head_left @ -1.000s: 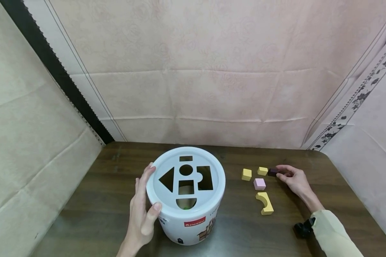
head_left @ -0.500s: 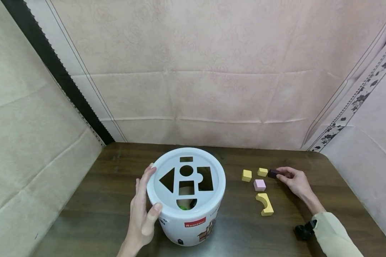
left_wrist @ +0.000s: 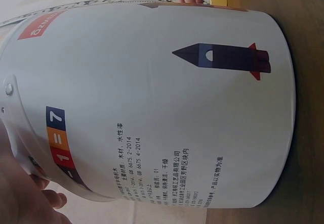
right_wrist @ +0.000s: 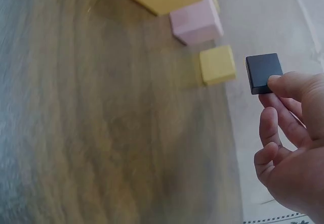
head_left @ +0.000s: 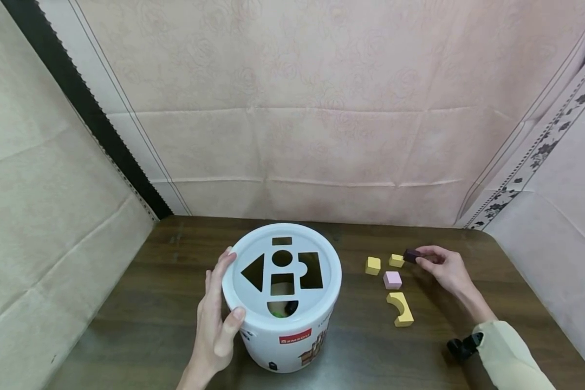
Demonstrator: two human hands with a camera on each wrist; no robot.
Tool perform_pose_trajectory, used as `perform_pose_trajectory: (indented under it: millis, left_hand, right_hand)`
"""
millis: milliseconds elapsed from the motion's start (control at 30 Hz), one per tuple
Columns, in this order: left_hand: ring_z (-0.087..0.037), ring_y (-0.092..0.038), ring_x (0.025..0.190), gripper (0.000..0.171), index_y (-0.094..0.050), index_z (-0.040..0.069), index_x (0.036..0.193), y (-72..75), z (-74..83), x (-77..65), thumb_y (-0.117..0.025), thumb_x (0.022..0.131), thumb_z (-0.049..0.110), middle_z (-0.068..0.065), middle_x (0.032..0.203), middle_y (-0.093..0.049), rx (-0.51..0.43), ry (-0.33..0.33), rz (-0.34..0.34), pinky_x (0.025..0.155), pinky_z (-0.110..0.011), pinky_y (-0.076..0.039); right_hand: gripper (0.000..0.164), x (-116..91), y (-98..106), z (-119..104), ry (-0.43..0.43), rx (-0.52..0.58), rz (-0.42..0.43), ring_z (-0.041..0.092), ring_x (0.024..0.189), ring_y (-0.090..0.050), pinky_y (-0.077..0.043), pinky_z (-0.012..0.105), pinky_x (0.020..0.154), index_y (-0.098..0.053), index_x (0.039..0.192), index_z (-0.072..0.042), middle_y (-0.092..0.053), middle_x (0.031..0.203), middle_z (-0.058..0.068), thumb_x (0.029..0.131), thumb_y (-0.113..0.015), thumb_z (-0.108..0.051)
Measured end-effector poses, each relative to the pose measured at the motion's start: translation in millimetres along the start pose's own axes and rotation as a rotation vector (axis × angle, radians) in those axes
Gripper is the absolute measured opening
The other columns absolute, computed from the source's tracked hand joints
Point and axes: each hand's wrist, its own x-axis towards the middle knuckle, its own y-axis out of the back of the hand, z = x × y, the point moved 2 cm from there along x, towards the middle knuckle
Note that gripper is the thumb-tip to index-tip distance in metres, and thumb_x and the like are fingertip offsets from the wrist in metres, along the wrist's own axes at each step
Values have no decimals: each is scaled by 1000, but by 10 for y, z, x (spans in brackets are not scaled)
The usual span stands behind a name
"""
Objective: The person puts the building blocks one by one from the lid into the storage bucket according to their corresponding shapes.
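White and drum-shaped, the sorting bucket stands on the dark wood table, your left hand flat against its left wall with straight fingers and the thumb on the lid's rim. Its cut-out lid lies well to the left of your right hand, which pinches the small dark block at the fingertips, lifted just clear of the tabletop. Three yellow blocks and a pink block lie between.

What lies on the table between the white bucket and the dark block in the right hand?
In the head view, two yellow cubes lie between the white bucket and the dark block.
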Motion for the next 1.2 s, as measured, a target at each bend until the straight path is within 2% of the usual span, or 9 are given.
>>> perform_pose_trajectory:
  millis: [333, 600, 733, 933, 1100, 1200]
  left_hand:
    - [-33, -36, 124, 64, -39, -1, 133, -4, -29, -18, -45, 86, 42, -18, 137, -38, -1, 2, 1, 96, -63, -3]
    - [-32, -37, 123, 64, -39, 0, 133, -7, -81, -34, -44, 86, 42, -17, 137, -38, 7, 3, 0, 96, -62, -4]
    - [-33, -35, 124, 64, -39, 0, 134, -4, -74, -32, -45, 85, 42, -17, 137, -38, 7, 6, -3, 96, -63, -3]
    - [-33, -36, 124, 64, -39, -1, 133, -1, -30, -17, -44, 86, 42, -18, 137, -38, 5, 3, -2, 96, -63, -4]
    - [-33, -35, 124, 64, -39, -1, 133, 4, -4, -7, -44, 85, 42, -18, 137, -38, 7, 3, 0, 96, -63, -4]
    - [-33, -35, 124, 64, -39, -1, 133, 6, 8, 1, -44, 86, 42, -18, 137, -38, 6, 1, 0, 96, -63, -4]
  right_hand:
    - [23, 26, 27, -237, 59, 51, -20, 15, 63, -53, -40, 23, 49, -65, 100, -7, -64, 81, 8, 81, -68, -19]
    - [23, -7, 95, -810, 104, 89, -44, 22, 64, -55, -42, 23, 52, -63, 102, 1, -64, 84, 16, 80, -67, -6]
    - [22, 43, 69, -838, 121, 111, -50, 17, 62, -55, -42, 22, 51, -64, 101, -3, -65, 80, 12, 80, -68, -11]
    - [22, 80, 23, -974, 134, 151, -64, 19, 61, -56, -43, 23, 52, -64, 100, -4, -64, 79, 11, 80, -69, -14]
    - [22, 79, 15, -1266, 140, 175, -87, 17, 61, -55, -42, 22, 50, -64, 99, -5, -64, 80, 9, 80, -69, -13]
    - [20, 44, 34, -1530, 153, 199, -106, 18, 60, -53, -42, 22, 49, -64, 99, -2, -63, 79, 13, 80, -68, -7]
